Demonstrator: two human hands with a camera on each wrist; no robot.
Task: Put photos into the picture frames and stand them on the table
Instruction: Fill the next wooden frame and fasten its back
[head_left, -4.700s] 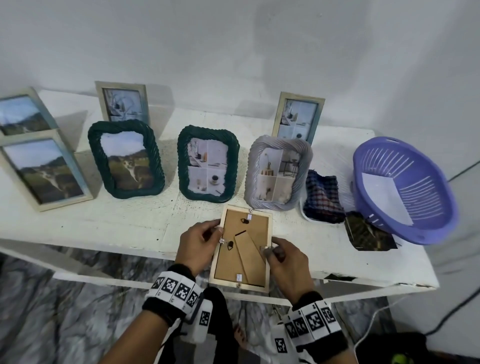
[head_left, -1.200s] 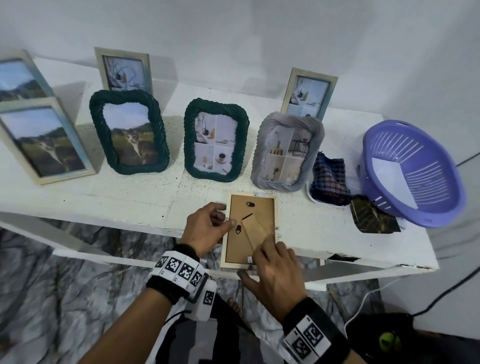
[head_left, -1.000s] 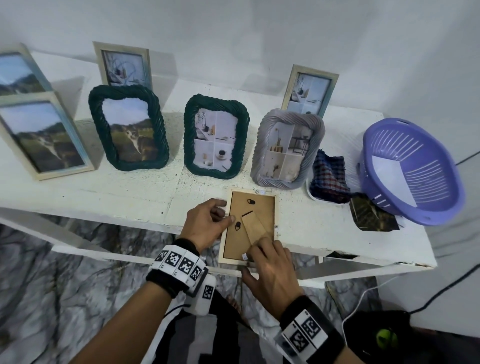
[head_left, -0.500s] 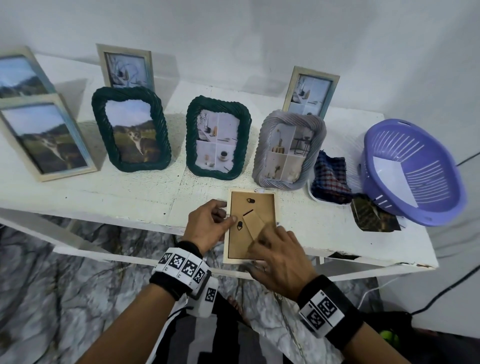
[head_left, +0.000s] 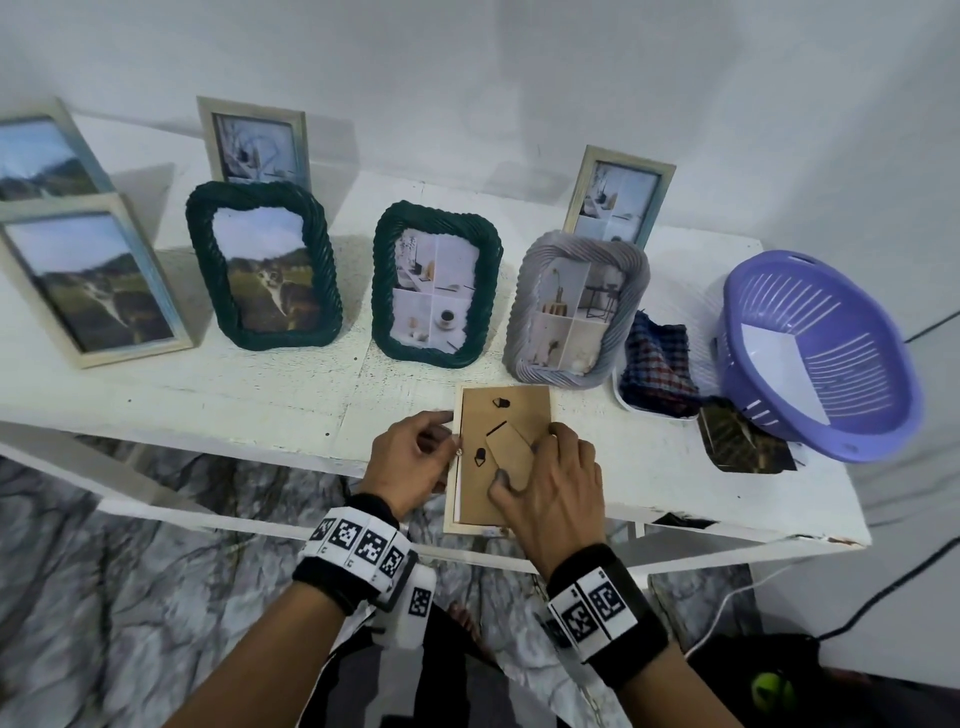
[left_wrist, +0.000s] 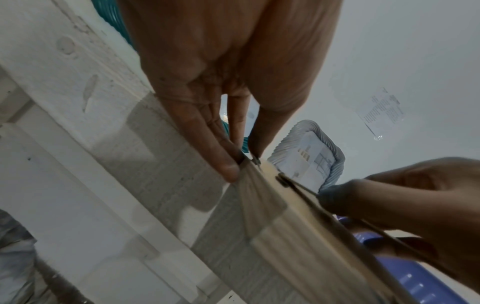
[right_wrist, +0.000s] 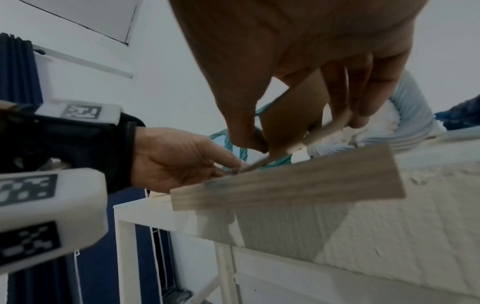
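Observation:
A light wooden picture frame (head_left: 506, 410) lies face down at the table's front edge, its brown backing up and its near end overhanging. My left hand (head_left: 449, 447) pinches the frame's left edge at a small metal tab, thumb and fingers closed on it (left_wrist: 244, 162). My right hand (head_left: 519, 462) grips the brown stand flap (head_left: 509, 449) on the backing. In the right wrist view the thumb and fingers (right_wrist: 298, 127) hold that flap (right_wrist: 291, 111) raised off the frame (right_wrist: 298, 181). The photo side is hidden.
Several frames with photos stand in rows behind, the nearest a grey woven one (head_left: 576, 306). To the right are a checked cloth (head_left: 657, 364) in a white tray, a dark loose photo (head_left: 743, 441) and a purple basket (head_left: 815, 353) holding white paper.
My right hand has moved from the frame's near edge up onto the stand flap and closed round it. My left hand has stayed at the left edge.

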